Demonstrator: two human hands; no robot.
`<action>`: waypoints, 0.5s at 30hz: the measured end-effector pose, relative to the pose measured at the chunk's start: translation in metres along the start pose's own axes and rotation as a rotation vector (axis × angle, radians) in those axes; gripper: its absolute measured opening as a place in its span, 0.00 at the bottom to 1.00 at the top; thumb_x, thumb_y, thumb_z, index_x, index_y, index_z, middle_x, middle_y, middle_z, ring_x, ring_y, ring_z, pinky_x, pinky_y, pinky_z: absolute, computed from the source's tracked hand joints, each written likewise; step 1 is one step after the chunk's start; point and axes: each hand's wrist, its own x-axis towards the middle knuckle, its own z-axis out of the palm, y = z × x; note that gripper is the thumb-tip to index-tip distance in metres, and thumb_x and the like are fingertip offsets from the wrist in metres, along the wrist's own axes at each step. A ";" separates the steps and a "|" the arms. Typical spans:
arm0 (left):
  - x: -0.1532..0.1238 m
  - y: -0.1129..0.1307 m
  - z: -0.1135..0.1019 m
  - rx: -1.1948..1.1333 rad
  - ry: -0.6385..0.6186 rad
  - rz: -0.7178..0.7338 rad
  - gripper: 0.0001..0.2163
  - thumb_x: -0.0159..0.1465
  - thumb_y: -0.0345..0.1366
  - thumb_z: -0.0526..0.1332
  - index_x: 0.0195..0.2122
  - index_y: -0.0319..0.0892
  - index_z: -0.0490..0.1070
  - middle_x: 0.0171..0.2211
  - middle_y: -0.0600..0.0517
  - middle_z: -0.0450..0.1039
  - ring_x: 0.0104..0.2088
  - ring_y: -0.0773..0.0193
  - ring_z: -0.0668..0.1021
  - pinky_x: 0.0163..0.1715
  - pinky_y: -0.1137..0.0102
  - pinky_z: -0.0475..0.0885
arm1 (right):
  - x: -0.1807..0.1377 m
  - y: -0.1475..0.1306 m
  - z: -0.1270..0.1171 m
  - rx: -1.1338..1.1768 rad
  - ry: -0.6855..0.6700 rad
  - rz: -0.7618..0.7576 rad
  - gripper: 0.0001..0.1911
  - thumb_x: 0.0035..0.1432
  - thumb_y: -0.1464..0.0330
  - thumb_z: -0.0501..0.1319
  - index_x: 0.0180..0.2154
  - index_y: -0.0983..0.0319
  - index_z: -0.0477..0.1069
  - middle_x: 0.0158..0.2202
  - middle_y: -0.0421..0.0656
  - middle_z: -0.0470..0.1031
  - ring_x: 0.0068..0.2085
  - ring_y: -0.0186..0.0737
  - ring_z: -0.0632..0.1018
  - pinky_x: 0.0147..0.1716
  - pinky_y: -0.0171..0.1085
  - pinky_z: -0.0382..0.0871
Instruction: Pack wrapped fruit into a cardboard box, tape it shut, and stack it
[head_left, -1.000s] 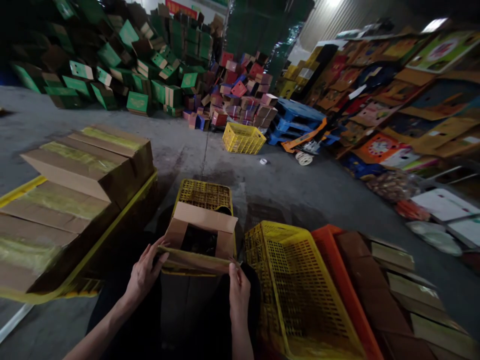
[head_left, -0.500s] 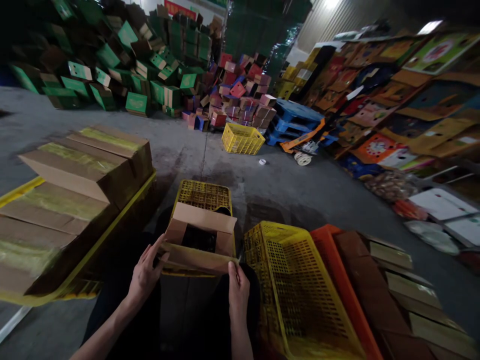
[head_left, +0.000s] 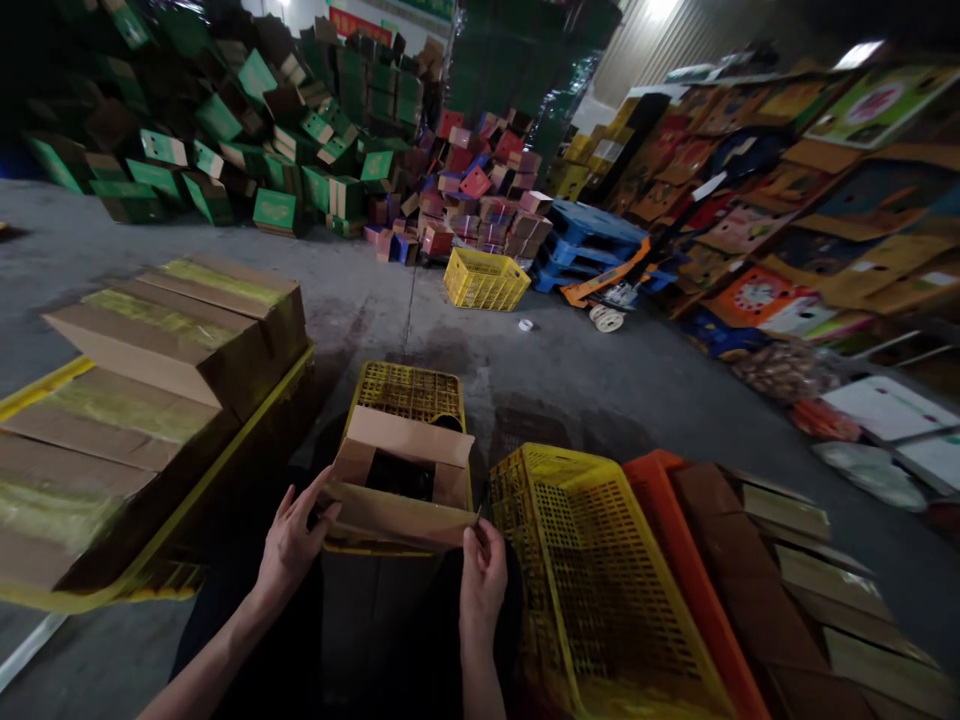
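An open cardboard box rests on an upturned-looking yellow plastic crate between my knees. Its flaps stand up, and something dark lies inside, too dim to name. My left hand grips the near left corner, thumb in front and fingers along the side. At the near flap's right end, my right hand is closed in a pinch. A tiny dark bit shows at those fingertips; what it is I cannot make out. Yellowish tape seems to run along the near flap's edge.
Taped cartons fill a yellow crate on my left. To my right stand a yellow crate, then an orange crate beside more taped cartons. Ahead are another yellow crate, a tape roll and a pallet jack.
My right hand has shifted slightly right at the flap's corner, and its fingers have curled into a pinch. My left hand stays at the box's left corner, its fingers a little changed.
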 end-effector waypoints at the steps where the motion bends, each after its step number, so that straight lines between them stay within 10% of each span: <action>1: 0.001 0.001 0.000 0.002 0.002 -0.002 0.26 0.68 0.46 0.58 0.67 0.51 0.61 0.59 0.50 0.74 0.51 0.55 0.81 0.68 0.49 0.56 | 0.000 0.002 -0.001 -0.006 0.010 -0.007 0.27 0.56 0.52 0.66 0.50 0.63 0.74 0.50 0.52 0.80 0.50 0.51 0.81 0.50 0.43 0.74; 15: 0.010 0.009 -0.001 -0.130 0.044 -0.128 0.29 0.66 0.46 0.61 0.68 0.49 0.60 0.55 0.45 0.71 0.51 0.52 0.78 0.51 0.57 0.75 | 0.009 0.006 0.004 -0.049 0.015 -0.072 0.19 0.54 0.53 0.67 0.37 0.61 0.73 0.36 0.46 0.79 0.40 0.47 0.81 0.43 0.42 0.76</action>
